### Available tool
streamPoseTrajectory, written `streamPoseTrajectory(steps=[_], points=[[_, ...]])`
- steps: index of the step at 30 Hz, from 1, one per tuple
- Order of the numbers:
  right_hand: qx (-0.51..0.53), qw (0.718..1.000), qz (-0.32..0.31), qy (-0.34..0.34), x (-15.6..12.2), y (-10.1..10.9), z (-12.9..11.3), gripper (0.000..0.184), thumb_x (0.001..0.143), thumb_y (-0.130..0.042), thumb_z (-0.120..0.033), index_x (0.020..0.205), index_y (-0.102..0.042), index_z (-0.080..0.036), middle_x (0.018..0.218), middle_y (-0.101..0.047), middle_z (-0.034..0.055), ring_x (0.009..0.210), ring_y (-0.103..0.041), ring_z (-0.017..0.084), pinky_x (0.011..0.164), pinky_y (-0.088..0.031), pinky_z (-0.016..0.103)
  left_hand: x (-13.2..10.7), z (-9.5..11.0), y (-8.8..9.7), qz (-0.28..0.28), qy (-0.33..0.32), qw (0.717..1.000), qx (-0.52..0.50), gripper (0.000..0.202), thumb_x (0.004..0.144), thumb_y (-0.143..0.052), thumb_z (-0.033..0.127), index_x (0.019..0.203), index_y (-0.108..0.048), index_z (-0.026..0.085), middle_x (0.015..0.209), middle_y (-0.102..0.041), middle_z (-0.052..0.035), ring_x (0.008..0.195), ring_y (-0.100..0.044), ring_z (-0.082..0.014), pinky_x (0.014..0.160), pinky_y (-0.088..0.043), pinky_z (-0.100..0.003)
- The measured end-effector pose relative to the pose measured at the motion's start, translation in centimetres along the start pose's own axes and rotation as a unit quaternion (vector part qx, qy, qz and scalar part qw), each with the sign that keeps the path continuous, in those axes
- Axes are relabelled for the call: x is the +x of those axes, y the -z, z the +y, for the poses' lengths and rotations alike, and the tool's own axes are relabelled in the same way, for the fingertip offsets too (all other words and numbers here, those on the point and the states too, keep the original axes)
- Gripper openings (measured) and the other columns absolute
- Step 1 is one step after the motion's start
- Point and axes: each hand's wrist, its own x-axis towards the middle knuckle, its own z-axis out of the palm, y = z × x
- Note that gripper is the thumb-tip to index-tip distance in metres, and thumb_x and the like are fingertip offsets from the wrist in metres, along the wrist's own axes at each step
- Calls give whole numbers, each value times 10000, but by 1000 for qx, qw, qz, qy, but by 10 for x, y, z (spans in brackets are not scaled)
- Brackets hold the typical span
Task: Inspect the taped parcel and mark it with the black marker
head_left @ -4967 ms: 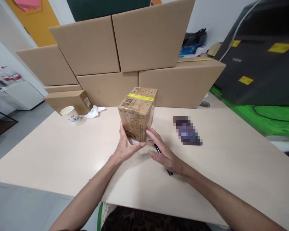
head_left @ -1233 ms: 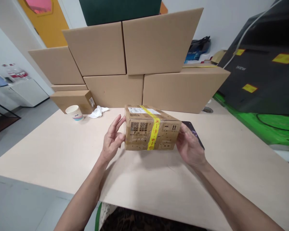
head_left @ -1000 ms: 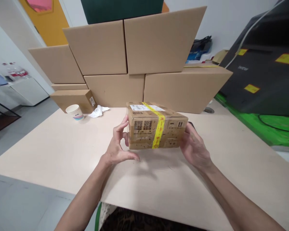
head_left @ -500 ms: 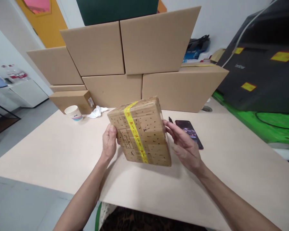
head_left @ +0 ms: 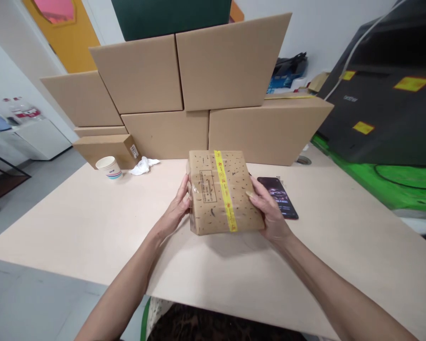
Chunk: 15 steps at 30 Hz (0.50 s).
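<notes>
A brown cardboard box [head_left: 213, 208] with dark specks, a printed label frame and a strip of yellow tape is held above the table [head_left: 102, 232]. My left hand [head_left: 177, 206] presses against its left side, the fingers partly hidden behind it. On the right side, my right hand [head_left: 270, 208] grips the edge, with its thumb on the top face. The box is tilted, its printed face turned up toward me. Just beyond my right hand lies a phone [head_left: 286, 203] with a lit screen.
Large cardboard boxes [head_left: 234, 66] are stacked along the back. A paper cup [head_left: 108, 167], a crumpled white tissue [head_left: 144, 165] and a smaller box [head_left: 104, 147] are at the back left. A roll of tape [head_left: 303, 160] lies back right, near a dark machine [head_left: 383, 109].
The box has turned from slanted to nearly square-on, and its printed face now leans back more. My left hand shifted right along with it; my right hand closed onto its right side.
</notes>
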Motion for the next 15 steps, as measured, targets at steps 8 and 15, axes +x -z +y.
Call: streamPoseTrajectory(steps=[8,15], points=[[53,994,34,-85,8,2,5,491,849,-725,-614,1267,-736,-356,1496,-674,-34,1497,-518,285,1224,-444,464,1,4,-9,80,20,993,-85,1240,789,-846,609,1702,-46,357,1792,-173,-68,1617,-292,-376,1295,-330,-510],[51,988,14,-143,7,1,9,596,803,-796,-443,1381,-673,-360,1517,-657,-45,1447,-575,282,1183,-491,464,6,5,-19,79,-17,986,-149,973,773,-835,657,1593,-441,310,1556,-607,-87,1503,-501,-342,1233,-442,-474]])
